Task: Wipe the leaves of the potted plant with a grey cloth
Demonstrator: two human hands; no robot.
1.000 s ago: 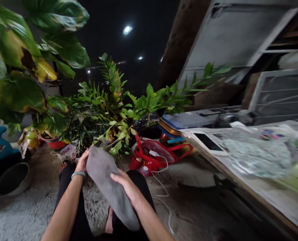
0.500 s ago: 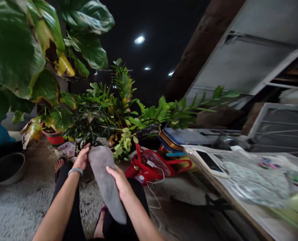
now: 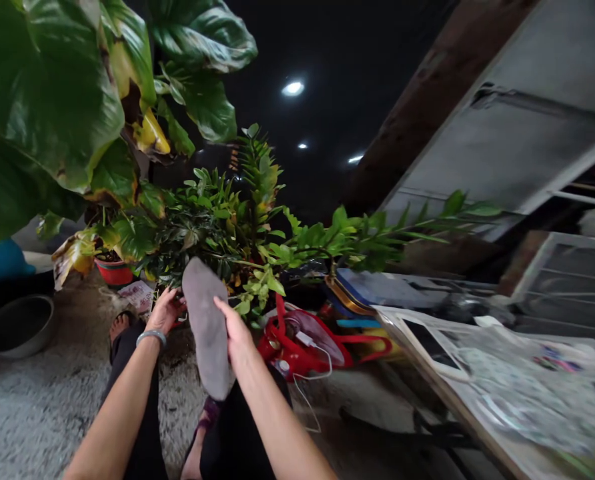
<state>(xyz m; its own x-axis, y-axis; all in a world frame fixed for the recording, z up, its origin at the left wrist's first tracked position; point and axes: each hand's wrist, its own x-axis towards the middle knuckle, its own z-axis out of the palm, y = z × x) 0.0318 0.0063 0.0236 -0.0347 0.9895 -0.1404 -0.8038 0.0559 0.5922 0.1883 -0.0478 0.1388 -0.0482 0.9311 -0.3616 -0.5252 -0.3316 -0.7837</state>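
A grey, foot-shaped shoe insole is held up over my knees, its wider end tilted toward the plants. My right hand grips its right edge, thumb on the face toward me and the other fingers hidden behind. To the left of the insole is my left hand, with a bracelet at the wrist. Its fingers are partly spread and point at the insole, a small gap away. A bit of red shows beside those fingertips; I cannot tell what it is.
Leafy potted plants stand ahead. A red bag with a white cable is right of my knees. A table at the right bears a white phone and patterned cloth. A grey basin sits at the left.
The insole has risen and turned more upright in my right hand. My left hand has come away from the insole's upper edge. The whole view has shifted slightly.
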